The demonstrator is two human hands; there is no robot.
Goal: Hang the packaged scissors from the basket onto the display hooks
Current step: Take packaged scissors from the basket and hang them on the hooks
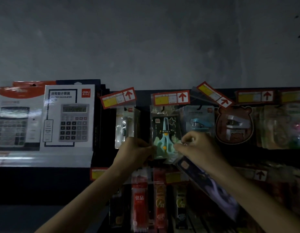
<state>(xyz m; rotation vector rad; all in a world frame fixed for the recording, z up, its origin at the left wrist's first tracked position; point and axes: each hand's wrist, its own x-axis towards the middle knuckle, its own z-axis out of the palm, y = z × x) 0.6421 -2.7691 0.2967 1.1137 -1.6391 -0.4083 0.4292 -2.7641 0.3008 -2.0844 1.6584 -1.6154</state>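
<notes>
Two bare forearms are raised from the bottom edge toward a dim display wall. A scissors pack, a dark card under clear plastic with mint-green handles and orange dots, is held upright between both hands in the upper row. Its lower left corner is gripped by the left hand, fingers curled round the edge. Its lower right edge is pinched by the right hand, thumb and forefinger pressed together on the plastic. A second pack, dark blue with pale purple contents, is held beneath the same hand and slants down to the right of the scissors pack. A dark hook is seen just above the scissors pack's top edge; whether the pack is threaded on it cannot be told. A red-and-yellow price label is mounted above that. Just right of the scissors pack a blue stapler pack is hung; well to its left a white calculator box is stood. Red pen-refill packs are hung below it.
</notes>
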